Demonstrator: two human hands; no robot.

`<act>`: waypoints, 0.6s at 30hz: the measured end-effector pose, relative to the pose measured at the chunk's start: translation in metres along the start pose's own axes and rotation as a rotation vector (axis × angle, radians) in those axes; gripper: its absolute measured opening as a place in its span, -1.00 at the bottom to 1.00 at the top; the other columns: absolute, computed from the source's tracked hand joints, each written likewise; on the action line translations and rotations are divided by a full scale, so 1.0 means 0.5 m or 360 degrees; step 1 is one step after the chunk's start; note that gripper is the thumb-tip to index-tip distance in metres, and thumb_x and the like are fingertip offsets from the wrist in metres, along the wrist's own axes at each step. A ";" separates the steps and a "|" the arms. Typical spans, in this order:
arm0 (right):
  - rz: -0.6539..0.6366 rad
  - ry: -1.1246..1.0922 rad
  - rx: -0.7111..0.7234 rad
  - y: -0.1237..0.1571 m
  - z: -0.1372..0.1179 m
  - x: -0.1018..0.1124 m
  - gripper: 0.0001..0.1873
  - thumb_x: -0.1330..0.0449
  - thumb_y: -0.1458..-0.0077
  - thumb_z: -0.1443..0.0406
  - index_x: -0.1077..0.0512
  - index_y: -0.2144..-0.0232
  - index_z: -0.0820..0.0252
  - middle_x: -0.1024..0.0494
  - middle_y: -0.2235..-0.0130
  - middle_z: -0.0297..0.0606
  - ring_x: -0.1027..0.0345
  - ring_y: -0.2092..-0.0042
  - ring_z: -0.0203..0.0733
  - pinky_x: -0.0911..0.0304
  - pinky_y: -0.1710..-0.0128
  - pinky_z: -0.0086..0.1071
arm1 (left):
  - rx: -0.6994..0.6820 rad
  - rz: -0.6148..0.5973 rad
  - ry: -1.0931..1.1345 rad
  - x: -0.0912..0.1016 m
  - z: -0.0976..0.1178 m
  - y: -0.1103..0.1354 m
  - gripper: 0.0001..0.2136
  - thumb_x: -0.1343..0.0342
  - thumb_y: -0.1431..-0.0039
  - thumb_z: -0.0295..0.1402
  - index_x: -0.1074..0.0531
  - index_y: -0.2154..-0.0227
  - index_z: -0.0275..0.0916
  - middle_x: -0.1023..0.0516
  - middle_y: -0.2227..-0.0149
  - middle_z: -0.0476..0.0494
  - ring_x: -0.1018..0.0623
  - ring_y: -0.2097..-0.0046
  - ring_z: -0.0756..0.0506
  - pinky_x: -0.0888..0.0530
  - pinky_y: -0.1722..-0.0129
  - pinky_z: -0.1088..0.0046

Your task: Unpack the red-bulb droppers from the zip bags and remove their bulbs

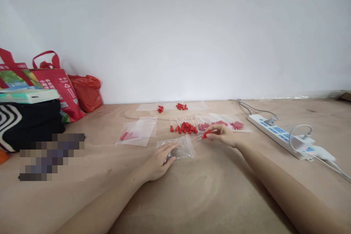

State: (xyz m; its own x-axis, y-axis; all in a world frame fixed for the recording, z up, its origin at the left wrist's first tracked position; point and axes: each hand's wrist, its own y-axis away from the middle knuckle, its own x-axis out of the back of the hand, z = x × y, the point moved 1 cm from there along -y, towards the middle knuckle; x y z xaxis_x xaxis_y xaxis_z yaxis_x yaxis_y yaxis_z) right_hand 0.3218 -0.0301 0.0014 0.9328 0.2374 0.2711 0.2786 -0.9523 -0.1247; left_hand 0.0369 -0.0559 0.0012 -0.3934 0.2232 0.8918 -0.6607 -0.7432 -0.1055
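Note:
My left hand [161, 162] grips a clear zip bag [182, 148] by its left part, thumb below and fingers above; the bag's other end points right. Just right of the bag's end, my right hand [221, 136] pinches glass droppers by their red rubber bulbs [206, 134], their thin clear tubes pointing left toward the bag. How many it holds I cannot tell. Beyond the hands lies a pile of red-bulbed droppers [187, 128], tubes pointing away from me. Bagged droppers [236, 125] lie behind my right hand, and another bag with red bulbs [126, 136] lies to the left.
Loose red bulbs [181, 106] and a smaller group [160, 109] rest on clear bags near the wall. At right is a white power strip [276, 133] with plugs and cables. Red shopping bags [59, 84] and a black cloth item [33, 120] stand left, near a blurred-out object [52, 158].

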 end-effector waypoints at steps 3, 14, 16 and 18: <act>0.0332 -0.0088 0.0019 -0.010 0.016 0.059 -0.71 -0.24 0.20 0.15 -0.40 0.43 0.23 -0.50 0.42 -0.27 -0.34 0.43 -0.33 -0.27 0.39 -0.42 | 0.0002 0.0004 -0.0026 0.015 -0.003 -0.008 -0.68 0.18 -0.18 -0.26 -0.24 0.03 -0.16 -0.26 -0.07 -0.11 -0.24 -0.10 -0.12 -0.21 -0.06 0.27; 0.0826 0.0606 0.0418 -0.118 0.046 -0.041 -0.81 -0.08 0.07 0.31 -0.41 0.35 0.23 -0.47 0.34 -0.18 -0.33 0.32 -0.22 -0.25 0.26 -0.29 | -0.0119 0.0336 -0.0292 0.003 -0.023 -0.255 -0.62 0.07 -0.02 -0.49 -0.27 0.05 -0.25 -0.29 -0.01 -0.20 -0.27 -0.05 -0.14 -0.21 -0.05 0.30; 0.0744 0.0710 0.0479 -0.123 0.043 -0.058 -0.79 -0.06 0.09 0.38 -0.42 0.34 0.20 -0.45 0.31 -0.19 -0.31 0.28 -0.21 -0.23 0.24 -0.30 | -0.0169 0.0281 -0.0296 -0.003 -0.028 -0.274 -0.64 0.07 0.03 -0.54 -0.32 0.12 -0.21 -0.33 0.03 -0.14 -0.33 0.01 -0.12 -0.26 0.00 0.35; 0.0657 0.0783 0.0525 -0.124 0.040 -0.070 -0.76 -0.05 0.11 0.44 -0.43 0.35 0.18 -0.44 0.30 -0.20 -0.29 0.25 -0.20 -0.22 0.22 -0.32 | -0.0218 0.0234 -0.0302 -0.003 -0.032 -0.276 -0.70 0.07 0.04 -0.53 -0.37 0.22 -0.20 -0.40 0.13 -0.10 -0.39 0.10 -0.09 -0.32 0.07 0.39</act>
State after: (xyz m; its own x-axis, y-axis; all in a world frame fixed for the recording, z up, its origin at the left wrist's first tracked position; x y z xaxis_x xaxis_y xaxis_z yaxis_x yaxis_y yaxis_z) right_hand 0.2765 0.0247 -0.0195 0.7877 -0.3168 0.5283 0.0527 -0.8198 -0.5702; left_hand 0.1185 0.0565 0.0076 -0.3734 -0.0126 0.9276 -0.6905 -0.6639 -0.2870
